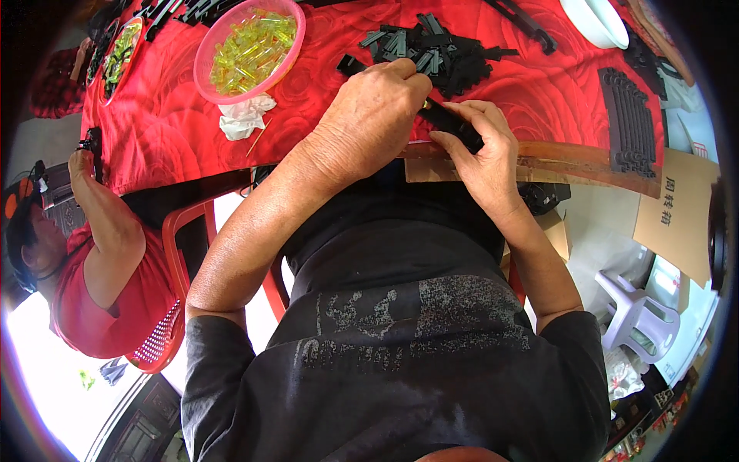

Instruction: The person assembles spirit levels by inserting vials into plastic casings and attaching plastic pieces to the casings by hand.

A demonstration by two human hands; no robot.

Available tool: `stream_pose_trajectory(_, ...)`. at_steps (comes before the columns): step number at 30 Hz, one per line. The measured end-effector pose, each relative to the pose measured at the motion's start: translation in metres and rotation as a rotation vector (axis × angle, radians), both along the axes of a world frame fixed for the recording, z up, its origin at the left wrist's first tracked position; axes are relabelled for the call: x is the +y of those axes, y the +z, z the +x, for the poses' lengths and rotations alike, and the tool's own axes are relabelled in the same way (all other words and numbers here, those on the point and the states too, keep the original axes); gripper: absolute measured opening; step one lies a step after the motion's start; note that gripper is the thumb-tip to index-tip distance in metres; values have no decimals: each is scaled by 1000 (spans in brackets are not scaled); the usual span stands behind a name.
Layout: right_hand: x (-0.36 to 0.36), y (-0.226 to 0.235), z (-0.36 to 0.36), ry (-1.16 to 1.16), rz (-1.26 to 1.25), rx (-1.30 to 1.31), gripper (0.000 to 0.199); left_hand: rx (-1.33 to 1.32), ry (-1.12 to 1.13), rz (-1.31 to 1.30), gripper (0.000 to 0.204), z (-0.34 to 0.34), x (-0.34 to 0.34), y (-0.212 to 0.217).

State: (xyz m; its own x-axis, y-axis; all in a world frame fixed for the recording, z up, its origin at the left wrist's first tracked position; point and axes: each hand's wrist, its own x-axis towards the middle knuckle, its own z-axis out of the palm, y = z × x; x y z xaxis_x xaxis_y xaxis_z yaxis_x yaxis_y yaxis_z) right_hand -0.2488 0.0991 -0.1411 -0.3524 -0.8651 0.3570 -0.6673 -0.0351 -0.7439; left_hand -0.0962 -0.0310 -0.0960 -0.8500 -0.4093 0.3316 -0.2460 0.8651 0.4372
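At the table's near edge, my right hand grips a long, narrow black part between thumb and fingers. My left hand is closed at the part's far-left end. A small brassy spot shows by its fingertips, but what those fingers pinch is hidden. Just beyond both hands lies a heap of small black pieces, some flat and rectangular. To the left of the heap, a pink bowl holds many clear yellow tubes.
Crumpled white tissue and a thin stick lie near the bowl. Long black bars are stacked at the right; a white bowl stands behind. A co-worker in red sits at left. A cardboard box and a pale stool are at right.
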Motion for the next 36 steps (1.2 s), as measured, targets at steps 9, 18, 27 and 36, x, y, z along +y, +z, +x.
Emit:
stream_pose_trajectory(9,-7,-3,-5,55,-14,41,36,-32,-35,26,9,-12,2,-2)
stream_pose_trajectory(18,-10,-9,-5,47,-60,45,36,-136,-67,-109,18,-19,2,8)
stream_pose_trajectory(27,-11,-10,-7,55,-74,40,36,-128,-95,-158,16,-23,2,5)
stream_pose_trajectory(36,-11,-9,-5,42,-65,62,35,-123,-81,-139,18,-19,6,-1)
